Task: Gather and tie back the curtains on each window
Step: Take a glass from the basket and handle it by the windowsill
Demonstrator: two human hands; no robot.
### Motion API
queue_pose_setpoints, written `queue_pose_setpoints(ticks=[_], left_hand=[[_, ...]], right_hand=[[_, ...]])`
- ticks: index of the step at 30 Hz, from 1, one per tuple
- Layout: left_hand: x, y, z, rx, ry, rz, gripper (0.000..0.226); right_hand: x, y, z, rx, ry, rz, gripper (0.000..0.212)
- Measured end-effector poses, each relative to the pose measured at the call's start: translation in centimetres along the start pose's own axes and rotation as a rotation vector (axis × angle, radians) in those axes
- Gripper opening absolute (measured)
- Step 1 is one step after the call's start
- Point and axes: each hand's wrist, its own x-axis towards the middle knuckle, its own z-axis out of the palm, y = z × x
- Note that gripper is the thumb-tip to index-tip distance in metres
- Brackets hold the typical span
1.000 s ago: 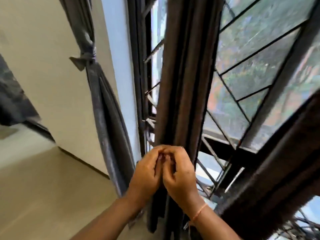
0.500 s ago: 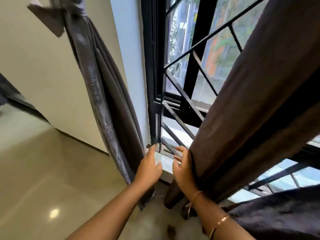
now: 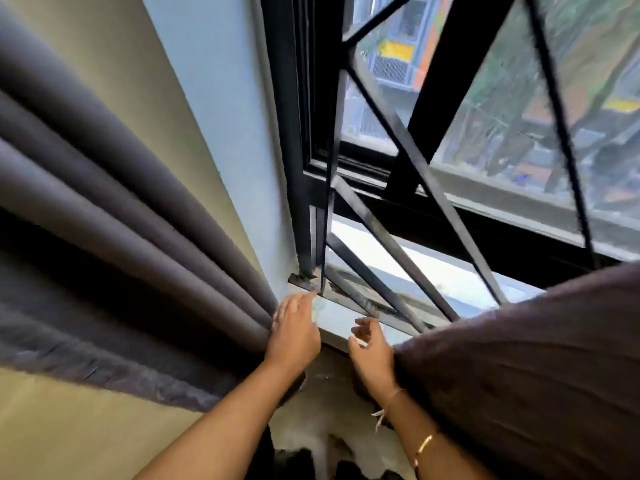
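A grey pleated curtain (image 3: 114, 244) hangs along the wall on the left. A dark brown curtain (image 3: 526, 368) bulges in from the right and covers part of my right forearm. My left hand (image 3: 294, 332) is beside the grey curtain's lower folds, fingers apart, holding nothing. My right hand (image 3: 370, 351) hovers just left of the brown curtain with loosely curled, parted fingers, also holding nothing. Both hands are at the pale window sill (image 3: 341, 322).
A black window frame (image 3: 294, 140) with a diagonal metal grille (image 3: 408, 202) stands right behind the sill. A pale blue wall strip (image 3: 221, 109) separates the grey curtain from the frame. Buildings and trees show through the glass.
My hands let go of the brown curtain and dropped apart to the sill. The view tilted down and closer. The brown curtain swung off to the right.
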Motion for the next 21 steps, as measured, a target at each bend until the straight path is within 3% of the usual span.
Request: queue_pose_setpoints(ticks=[3,8,15,21], left_hand=[[2.5,-3.3,2.3,0.166,-0.064,0.027,0.053],[6.8,-7.6,6.4,0.289,-0.101,0.052,0.05],[12.0,-12.4,11.1,0.519,-0.225,0.186,0.063],[16.2,-13.8,14.2,0.575,-0.218,0.336,0.065]], right_hand=[[2.7,2.5,2.2,-0.057,-0.08,0.059,0.027],[7.3,6.9,6.9,-0.204,-0.168,0.09,0.05],[13.3,10.6,13.0,-0.282,-0.115,0.076,0.088],[17.4,11.5,15.5,-0.274,-0.002,0.21,0.079]])
